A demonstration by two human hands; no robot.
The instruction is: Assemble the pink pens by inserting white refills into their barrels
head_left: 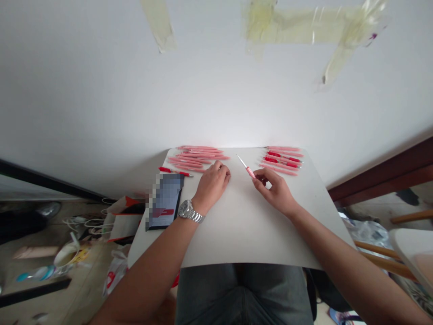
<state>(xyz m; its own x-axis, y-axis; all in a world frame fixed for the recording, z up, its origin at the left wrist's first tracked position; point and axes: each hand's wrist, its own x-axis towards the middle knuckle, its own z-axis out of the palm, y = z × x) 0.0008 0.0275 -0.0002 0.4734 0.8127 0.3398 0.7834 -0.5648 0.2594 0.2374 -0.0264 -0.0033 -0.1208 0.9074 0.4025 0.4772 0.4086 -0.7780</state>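
My right hand point(271, 188) pinches a pink pen point(250, 172) between thumb and fingers, over the right middle of the table. A thin pale shaft, like a bare refill, sticks out of it toward the upper left. My left hand point(211, 184), with a metal watch on its wrist, is closed with curled fingers; whatever they may hold is hidden. Just beyond it lies a pile of pink pens point(192, 158), slightly blurred. A red pen point(184, 174) lies in front of that pile. At the back right, a second group of pink pens point(279, 170) includes red ones point(284, 156).
A tablet-like device point(165, 203), partly pixelated, lies at the left of the white table point(243, 234). A taped white wall point(216, 99) stands behind the table. Cables, a box point(125, 225) and a bottle point(42, 273) are on the left floor; a white seat point(414, 253) is at right.
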